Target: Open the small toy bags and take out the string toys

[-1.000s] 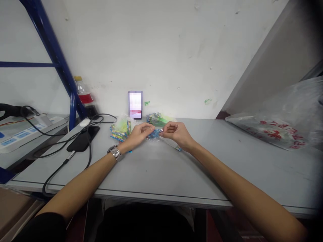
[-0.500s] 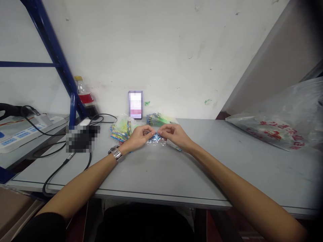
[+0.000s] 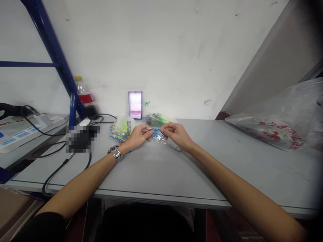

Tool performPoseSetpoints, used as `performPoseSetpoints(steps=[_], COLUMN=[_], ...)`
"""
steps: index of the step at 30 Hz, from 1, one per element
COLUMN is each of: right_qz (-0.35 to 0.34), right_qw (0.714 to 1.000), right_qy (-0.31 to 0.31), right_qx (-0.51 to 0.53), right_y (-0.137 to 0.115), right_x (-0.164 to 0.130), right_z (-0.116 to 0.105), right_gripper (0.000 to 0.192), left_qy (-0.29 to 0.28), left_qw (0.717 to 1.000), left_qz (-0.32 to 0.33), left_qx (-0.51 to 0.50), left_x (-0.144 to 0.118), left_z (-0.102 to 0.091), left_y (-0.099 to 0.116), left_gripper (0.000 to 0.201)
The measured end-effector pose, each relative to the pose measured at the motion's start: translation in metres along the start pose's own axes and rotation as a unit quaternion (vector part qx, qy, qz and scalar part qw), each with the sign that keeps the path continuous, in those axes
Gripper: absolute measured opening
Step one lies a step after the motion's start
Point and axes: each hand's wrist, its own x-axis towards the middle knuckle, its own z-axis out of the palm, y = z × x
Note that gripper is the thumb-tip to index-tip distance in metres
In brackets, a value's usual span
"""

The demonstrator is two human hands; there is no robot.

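Note:
Between my two hands is a small clear plastic bag (image 3: pixel 158 135) with a blue part along its top; glare hides what is in it. My left hand (image 3: pixel 138 137) pinches its left side between thumb and fingers, and a metal watch (image 3: pixel 115 153) sits on that wrist. On the other side, my right hand (image 3: pixel 176 135) grips the bag's upper right edge. Beside my left hand lies a pile of colourful clear packets (image 3: pixel 120 131) with yellow-green contents. Behind the hands, more packets with green contents (image 3: pixel 158 118) are fanned out near the wall.
A phone (image 3: pixel 135 105) leans upright against the wall. To the left stand a cola bottle (image 3: pixel 85 97), black cables (image 3: pixel 54 174), a blurred dark object (image 3: pixel 82 138) and a white power strip (image 3: pixel 30 132). A large plastic bag with red print (image 3: pixel 277 131) lies at the right.
The bag's blue top edge is now stretched flatter between my hands, and the fingertips are slightly farther apart. Everything else stays in place.

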Motion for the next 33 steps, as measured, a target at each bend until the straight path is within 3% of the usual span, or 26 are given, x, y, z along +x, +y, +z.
performPoseSetpoints(steps=[8,16,23,28,30,33], right_qz=[0.049,0.07,0.087,0.101,0.108,0.097], right_qw=[0.997,0.992,0.991,0.99,0.989,0.988], right_qy=[-0.034,-0.006,-0.047,0.042,0.089,0.105], right_qx=[0.054,0.101,0.094,0.084,0.045,-0.055], right_y=[-0.001,-0.001,-0.003,0.001,0.005,0.01], right_x=[-0.002,-0.001,-0.002,0.003,0.005,0.007], right_z=[0.002,0.001,0.0,-0.003,-0.006,-0.01], right_gripper=[0.034,0.034,0.031,0.023,0.02,0.017], left_qy=[0.028,0.012,0.022,0.034,0.03,0.002], left_qw=[0.999,1.0,1.0,0.999,0.999,0.994], left_qz=[0.019,0.0,-0.012,-0.006,-0.003,0.026], left_qx=[-0.008,-0.004,-0.004,-0.007,0.017,0.102], left_x=[0.001,0.0,-0.002,0.001,0.001,-0.003], left_z=[-0.001,0.0,0.001,0.0,0.0,0.0], left_y=[0.0,0.003,0.007,0.001,-0.001,0.001], left_gripper=[0.035,0.037,0.037,0.039,0.036,0.028])
